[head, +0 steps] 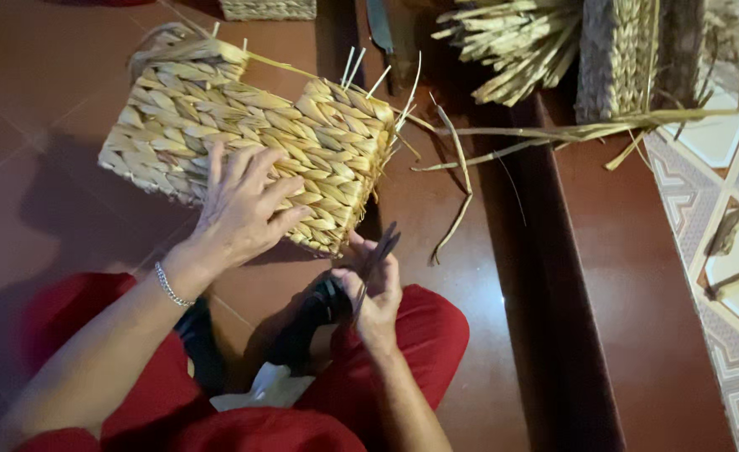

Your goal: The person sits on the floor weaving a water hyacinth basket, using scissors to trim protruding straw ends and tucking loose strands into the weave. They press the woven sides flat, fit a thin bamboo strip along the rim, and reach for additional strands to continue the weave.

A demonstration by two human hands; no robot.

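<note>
1. Trimming looks to be the step in hand: the scissors sit just below the near corner of the basket, blades nearly shut and pointing up at the stray ends there.
2. Left hand lies flat on the basket's woven side, fingers spread, pressing it steady without closing around anything.
3. Right hand is closed around the scissors' dark handles, held over the red-clad lap.
4. Basket lies tipped on its side on the red-brown floor, towards the floor's far left, its near corner just above the scissors.
5. Its look: a boxy shape of thick, flat, straw-coloured plaits in tidy rows, with thin pale stalks sticking out along the top edge and right corner, and a loose strand trailing down onto the floor beside it.
6. Next move, as I judge it, calls for bringing the blades against one stalk close to the weave, without nicking the plait, while the flat hand stops the basket from rolling.
7. More weaving stock, a bundle of cut straw, lies at the far edge beside a step.
</note>
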